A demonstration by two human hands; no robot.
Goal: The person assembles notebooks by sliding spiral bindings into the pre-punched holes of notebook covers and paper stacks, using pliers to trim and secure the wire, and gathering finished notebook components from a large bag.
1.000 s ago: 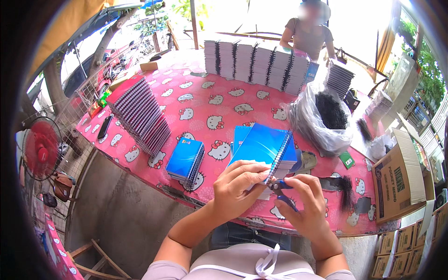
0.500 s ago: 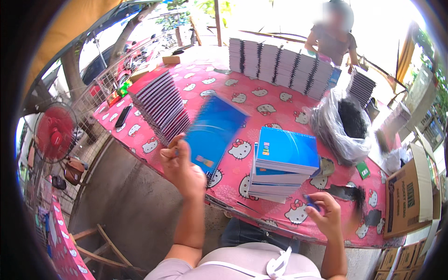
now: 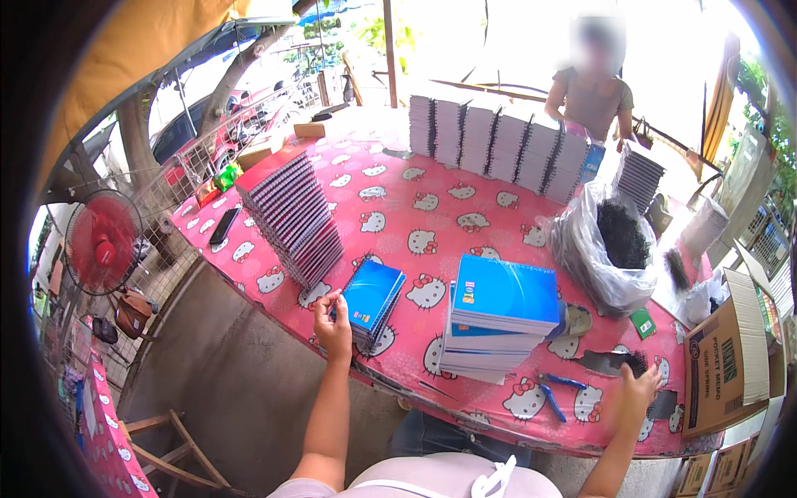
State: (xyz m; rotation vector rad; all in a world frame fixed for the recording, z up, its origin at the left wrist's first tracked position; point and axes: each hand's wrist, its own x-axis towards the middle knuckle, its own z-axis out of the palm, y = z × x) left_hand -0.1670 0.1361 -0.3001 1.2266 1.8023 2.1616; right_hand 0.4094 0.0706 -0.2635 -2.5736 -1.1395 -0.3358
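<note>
The left hand (image 3: 334,324) stood at the left edge of the small stack (image 3: 372,292) of blue notebooks, its fingers curled; whether they pinched a cover, I cannot tell. The right hand (image 3: 635,397), blurred, had its fingers spread at the black coils (image 3: 636,362) near the table's (image 3: 365,249) right end; contact there was unclear. The blue pliers (image 3: 555,405) lay on the pink cloth between that hand and the big stack (image 3: 505,292), handles apart. The red stack (image 3: 290,220) rose behind the small one. Beyond the big stack sat a plastic bag (image 3: 584,270) with more black coils inside, and a co-worker (image 3: 599,98) was at the far side.
</note>
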